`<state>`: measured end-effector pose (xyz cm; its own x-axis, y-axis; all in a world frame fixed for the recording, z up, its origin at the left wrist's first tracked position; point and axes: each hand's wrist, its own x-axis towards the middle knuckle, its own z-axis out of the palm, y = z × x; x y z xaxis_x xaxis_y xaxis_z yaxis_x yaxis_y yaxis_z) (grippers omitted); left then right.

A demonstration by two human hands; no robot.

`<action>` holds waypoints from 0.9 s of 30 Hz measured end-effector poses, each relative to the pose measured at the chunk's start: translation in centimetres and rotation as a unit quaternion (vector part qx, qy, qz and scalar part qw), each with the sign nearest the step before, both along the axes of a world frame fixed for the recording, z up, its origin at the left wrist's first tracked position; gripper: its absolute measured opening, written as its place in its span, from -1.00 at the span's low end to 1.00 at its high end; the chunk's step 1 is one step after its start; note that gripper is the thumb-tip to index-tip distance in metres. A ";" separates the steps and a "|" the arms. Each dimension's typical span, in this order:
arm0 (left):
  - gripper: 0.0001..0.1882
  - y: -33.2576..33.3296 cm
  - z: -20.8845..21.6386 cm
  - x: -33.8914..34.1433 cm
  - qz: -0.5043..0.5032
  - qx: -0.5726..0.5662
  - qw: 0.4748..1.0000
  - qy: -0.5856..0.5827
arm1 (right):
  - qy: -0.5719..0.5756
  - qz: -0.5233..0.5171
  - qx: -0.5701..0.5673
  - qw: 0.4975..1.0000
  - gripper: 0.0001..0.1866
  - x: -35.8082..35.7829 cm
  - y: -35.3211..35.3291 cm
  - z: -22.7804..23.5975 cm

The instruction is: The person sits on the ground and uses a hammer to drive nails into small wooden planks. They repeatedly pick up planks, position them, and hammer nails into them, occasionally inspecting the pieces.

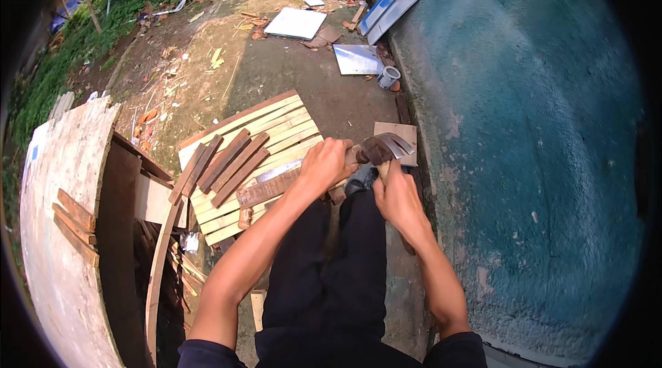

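Note:
My right hand is wrapped round the handle of a claw hammer, its curved claws toward the right. Close against the left end of the hammer head, my left hand has its fingers closed; what they grip is hidden. Beneath my left wrist runs a brown wooden board, with a strip of metal blade showing along its far edge. These lie over a platform of pale wooden slats. Several dark wooden strips rest on the slats, left of my hands.
A square wooden piece lies beyond the hammer, beside the blue-green wall. A paint can and flat panels are farther out. At left stands a worn plywood table with short wood pieces on it.

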<state>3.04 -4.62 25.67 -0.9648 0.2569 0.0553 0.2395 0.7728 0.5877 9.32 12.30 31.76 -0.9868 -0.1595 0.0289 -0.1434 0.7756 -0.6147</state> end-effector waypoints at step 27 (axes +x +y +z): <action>-0.50 0.4 0.2 0.5 -0.025 -0.013 1.000 -0.011 | -0.020 -0.082 -0.018 0.996 -0.60 0.3 2.2 -1.5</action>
